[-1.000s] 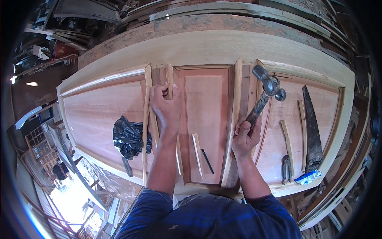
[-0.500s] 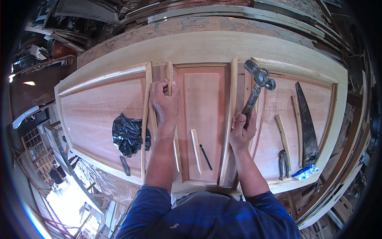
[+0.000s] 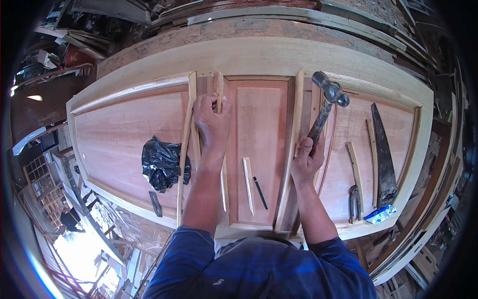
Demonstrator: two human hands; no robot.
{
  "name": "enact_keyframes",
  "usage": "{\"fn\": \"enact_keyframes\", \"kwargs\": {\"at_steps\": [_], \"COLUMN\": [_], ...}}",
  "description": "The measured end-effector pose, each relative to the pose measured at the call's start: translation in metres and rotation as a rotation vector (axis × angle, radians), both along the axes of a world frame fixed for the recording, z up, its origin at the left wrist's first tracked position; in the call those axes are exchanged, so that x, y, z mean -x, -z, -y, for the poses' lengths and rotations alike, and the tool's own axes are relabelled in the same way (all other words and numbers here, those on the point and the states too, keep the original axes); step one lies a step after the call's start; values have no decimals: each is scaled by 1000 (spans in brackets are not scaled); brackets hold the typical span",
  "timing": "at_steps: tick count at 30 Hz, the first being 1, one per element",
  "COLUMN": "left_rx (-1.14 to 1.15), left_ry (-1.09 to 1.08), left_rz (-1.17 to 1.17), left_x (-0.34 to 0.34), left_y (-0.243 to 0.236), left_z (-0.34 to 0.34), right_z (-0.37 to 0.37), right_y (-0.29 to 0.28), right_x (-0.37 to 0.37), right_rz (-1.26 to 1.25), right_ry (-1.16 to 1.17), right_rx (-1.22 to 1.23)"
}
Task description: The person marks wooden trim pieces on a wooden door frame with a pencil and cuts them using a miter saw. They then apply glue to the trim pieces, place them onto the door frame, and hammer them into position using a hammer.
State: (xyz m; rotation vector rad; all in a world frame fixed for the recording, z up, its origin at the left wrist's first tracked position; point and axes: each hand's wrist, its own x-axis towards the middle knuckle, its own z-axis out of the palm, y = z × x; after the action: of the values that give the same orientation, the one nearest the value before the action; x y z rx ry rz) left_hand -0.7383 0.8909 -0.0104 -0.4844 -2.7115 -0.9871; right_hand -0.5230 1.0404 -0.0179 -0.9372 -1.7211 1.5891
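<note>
Black plastic bag (image 3: 162, 164): crumpled on the left panel of the wooden door (image 3: 269, 56), partly behind a long light strip (image 3: 187, 134); its contents cannot be seen.
Blue-and-white packet (image 3: 380, 214): near the door's lower right corner, at the lower end of the handsaw (image 3: 384, 164); what it contains is hidden.
Upper edge: a broad pale rail, running past beyond both hands.
Room between hands: the middle panel, with a short strip (image 3: 248, 187) and a dark pencil (image 3: 260, 193) side by side toward the lower edge.
Right panel: pincers (image 3: 354, 203) near the lower edge, beside a slim offcut (image 3: 355, 169).
Left hand (image 3: 213, 117): near the upper edge, fingers curled in narrowly at a thin moulding strip (image 3: 219, 84); whether they pinch it or something small cannot be told.
Right hand (image 3: 308, 162): wrapped around the handle of a hammer (image 3: 322, 117), metal head toward the upper edge.
Forearms: both reaching in over the lower edge, well apart.
</note>
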Motion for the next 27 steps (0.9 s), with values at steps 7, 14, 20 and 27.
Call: {"fn": "enact_keyframes", "kwargs": {"at_steps": [7, 14, 20, 27], "left_rx": [-38, -17, -63, -104], "left_ry": [3, -2, -29, -33], "left_rz": [-92, -164, -111, -77], "left_x": [2, 1, 1, -1], "left_y": [6, 1, 5, -5], "left_z": [-2, -1, 4, -2], "right_z": [-4, -12, 10, 18], "right_y": [-6, -59, -102, -107], "right_x": [4, 37, 68, 74], "right_rz": [3, 142, 543, 390], "right_ry": [-23, -320, -667, -597], "right_rx": [23, -462, -528, -709]}}
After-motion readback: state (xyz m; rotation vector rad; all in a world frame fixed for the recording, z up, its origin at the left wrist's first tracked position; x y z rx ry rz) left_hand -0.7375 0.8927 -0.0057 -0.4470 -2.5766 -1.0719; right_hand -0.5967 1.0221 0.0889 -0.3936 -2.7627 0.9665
